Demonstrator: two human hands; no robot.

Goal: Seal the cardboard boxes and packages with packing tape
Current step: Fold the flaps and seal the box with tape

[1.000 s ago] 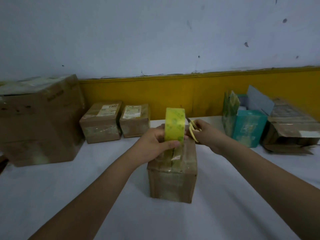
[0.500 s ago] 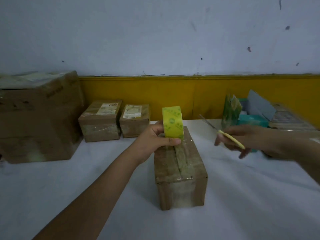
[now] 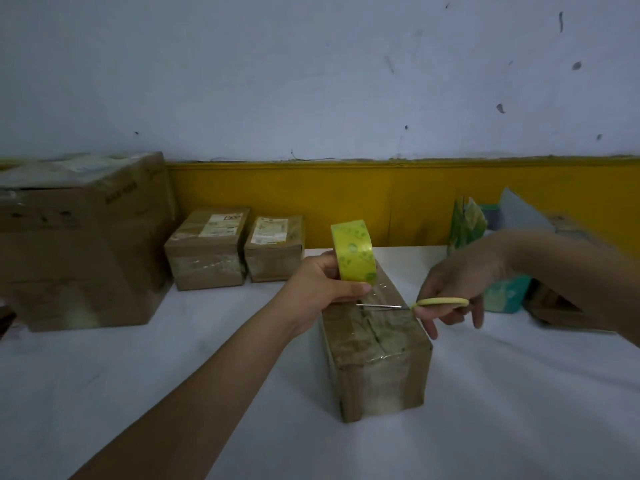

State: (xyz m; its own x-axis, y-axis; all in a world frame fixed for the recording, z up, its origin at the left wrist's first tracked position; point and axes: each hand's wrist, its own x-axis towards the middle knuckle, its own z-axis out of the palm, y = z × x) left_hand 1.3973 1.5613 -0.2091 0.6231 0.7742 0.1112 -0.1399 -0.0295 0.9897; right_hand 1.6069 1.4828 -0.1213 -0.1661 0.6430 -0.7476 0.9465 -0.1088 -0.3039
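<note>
Tape roll (image 3: 353,252) stands on edge at the far end of the box (image 3: 381,362) on the white table (image 3: 173,375), the left hand (image 3: 322,282) curling its fingers round it. The right hand (image 3: 460,282) grips yellow scissors (image 3: 415,304), blades lying across the box top.

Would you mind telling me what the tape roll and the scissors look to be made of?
The tape roll: glossy yellow-green plastic film, apparently, printed with green marks. The scissors: thin grey blades that glint like metal; pale yellow handle loops, probably matte plastic.
</note>
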